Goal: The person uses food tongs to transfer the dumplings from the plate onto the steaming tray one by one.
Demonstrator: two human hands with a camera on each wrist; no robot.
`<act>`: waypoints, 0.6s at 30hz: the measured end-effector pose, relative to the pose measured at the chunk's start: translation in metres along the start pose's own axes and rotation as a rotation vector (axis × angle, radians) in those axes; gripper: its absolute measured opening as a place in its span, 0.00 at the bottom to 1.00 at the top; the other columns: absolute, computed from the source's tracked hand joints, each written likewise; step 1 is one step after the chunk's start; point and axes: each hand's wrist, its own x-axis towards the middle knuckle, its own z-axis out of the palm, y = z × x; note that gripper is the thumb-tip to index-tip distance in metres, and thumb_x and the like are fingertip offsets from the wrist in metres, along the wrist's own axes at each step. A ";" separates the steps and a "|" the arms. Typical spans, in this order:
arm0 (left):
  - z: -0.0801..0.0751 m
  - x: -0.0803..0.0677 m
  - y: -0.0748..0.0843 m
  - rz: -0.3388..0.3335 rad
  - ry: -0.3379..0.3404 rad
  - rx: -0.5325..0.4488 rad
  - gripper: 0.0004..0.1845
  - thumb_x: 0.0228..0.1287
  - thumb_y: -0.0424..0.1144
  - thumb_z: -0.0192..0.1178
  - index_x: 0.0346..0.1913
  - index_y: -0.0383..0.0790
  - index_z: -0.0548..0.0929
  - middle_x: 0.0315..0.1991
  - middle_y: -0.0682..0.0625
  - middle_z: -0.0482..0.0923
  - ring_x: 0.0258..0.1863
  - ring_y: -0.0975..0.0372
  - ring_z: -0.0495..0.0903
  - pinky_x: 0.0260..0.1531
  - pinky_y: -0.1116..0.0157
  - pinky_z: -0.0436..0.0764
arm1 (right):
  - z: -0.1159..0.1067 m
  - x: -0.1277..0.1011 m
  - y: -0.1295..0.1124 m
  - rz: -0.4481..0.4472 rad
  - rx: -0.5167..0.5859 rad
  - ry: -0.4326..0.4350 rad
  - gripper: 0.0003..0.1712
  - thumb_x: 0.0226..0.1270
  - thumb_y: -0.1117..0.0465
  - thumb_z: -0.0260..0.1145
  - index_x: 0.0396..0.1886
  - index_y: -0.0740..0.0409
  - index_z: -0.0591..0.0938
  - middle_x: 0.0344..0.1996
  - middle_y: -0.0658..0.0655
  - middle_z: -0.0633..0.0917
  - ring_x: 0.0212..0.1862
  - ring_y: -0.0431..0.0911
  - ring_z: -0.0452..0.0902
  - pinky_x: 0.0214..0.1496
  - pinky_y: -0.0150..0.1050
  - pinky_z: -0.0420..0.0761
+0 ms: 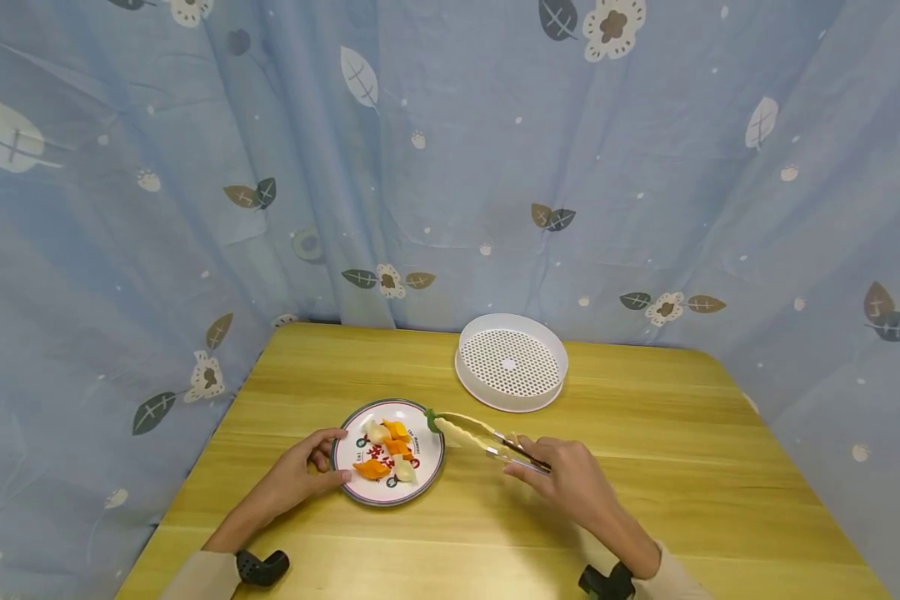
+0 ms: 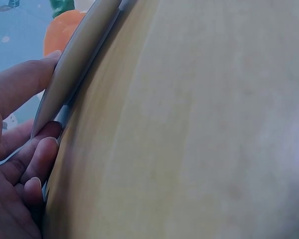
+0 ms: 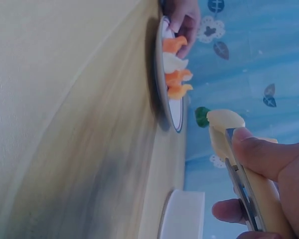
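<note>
A round white plate (image 1: 426, 468) with a dark rim lies on the wooden table and carries orange and white dumplings (image 1: 387, 451). My left hand (image 1: 305, 471) grips its left edge, thumb and fingers curled round the plate's rim (image 2: 70, 69). My right hand (image 1: 564, 479) holds cream food tongs (image 1: 474, 435) with a green tip (image 3: 202, 116), pointing left. The tip sits just above the plate's right edge (image 3: 170, 110). Between the tong arms lies a pale piece that looks like a dumpling. The dumplings (image 3: 174, 69) show side-on in the right wrist view.
A white perforated steamer tray (image 1: 512, 362) stands at the back of the table, right of centre; its rim (image 3: 182, 219) shows in the right wrist view. A blue leaf-patterned curtain (image 1: 450, 167) encloses the table on the far side and both flanks.
</note>
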 end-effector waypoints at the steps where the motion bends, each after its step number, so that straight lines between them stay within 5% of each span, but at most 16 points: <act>1: 0.000 0.000 0.000 0.000 -0.002 -0.002 0.36 0.57 0.46 0.79 0.67 0.42 0.77 0.45 0.46 0.73 0.39 0.56 0.71 0.37 0.66 0.72 | -0.001 0.001 0.001 0.004 0.003 0.003 0.25 0.58 0.46 0.79 0.51 0.55 0.91 0.22 0.36 0.79 0.21 0.30 0.60 0.23 0.28 0.66; 11: -0.001 0.000 0.000 -0.002 0.000 -0.003 0.36 0.57 0.46 0.79 0.67 0.42 0.77 0.46 0.46 0.73 0.40 0.56 0.71 0.38 0.66 0.72 | -0.003 0.004 0.007 0.037 0.023 0.011 0.26 0.61 0.45 0.77 0.53 0.56 0.90 0.28 0.44 0.87 0.20 0.30 0.61 0.23 0.29 0.66; 18: -0.001 0.000 -0.001 0.001 -0.013 -0.022 0.36 0.58 0.46 0.78 0.67 0.42 0.76 0.45 0.45 0.73 0.39 0.55 0.72 0.38 0.66 0.73 | -0.010 0.012 0.012 0.047 0.014 0.028 0.26 0.61 0.46 0.77 0.54 0.57 0.89 0.19 0.36 0.72 0.20 0.31 0.57 0.21 0.29 0.62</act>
